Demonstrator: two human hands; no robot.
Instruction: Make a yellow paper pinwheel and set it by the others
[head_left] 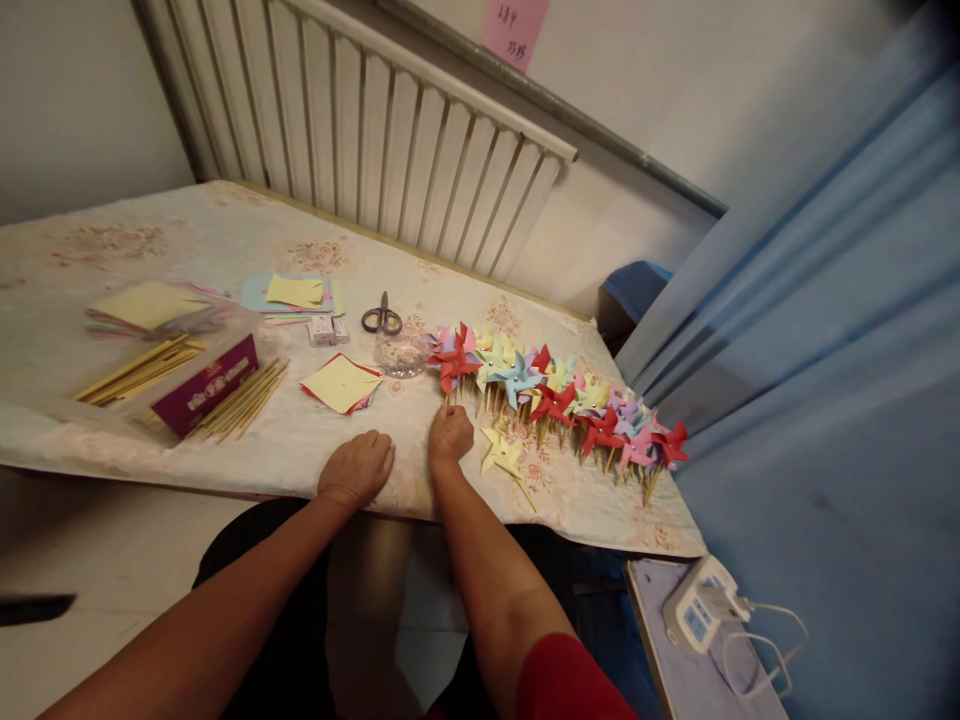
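Note:
My right hand (451,433) is closed around the thin wooden stick of a red paper pinwheel (454,362), whose head stands just above the fist. Behind it and to the right, many pinwheels (556,402) in red, yellow, blue, pink and purple are set upright in rows on sticks. A yellow pinwheel (501,453) lies on its side to the right of that hand. My left hand (358,467) rests at the table's near edge with its fingers curled in, and nothing shows in it. Close beyond it sits a stack of square paper sheets (341,384), yellow on top.
Black-handled scissors (382,318) and a clear packet of small shiny pieces (405,367) lie mid-table. Leftward are small white boxes (324,330), more coloured paper (295,291) and a bag of wooden sticks (142,370). A radiator (375,140) backs the table; a blue curtain (810,400) hangs right.

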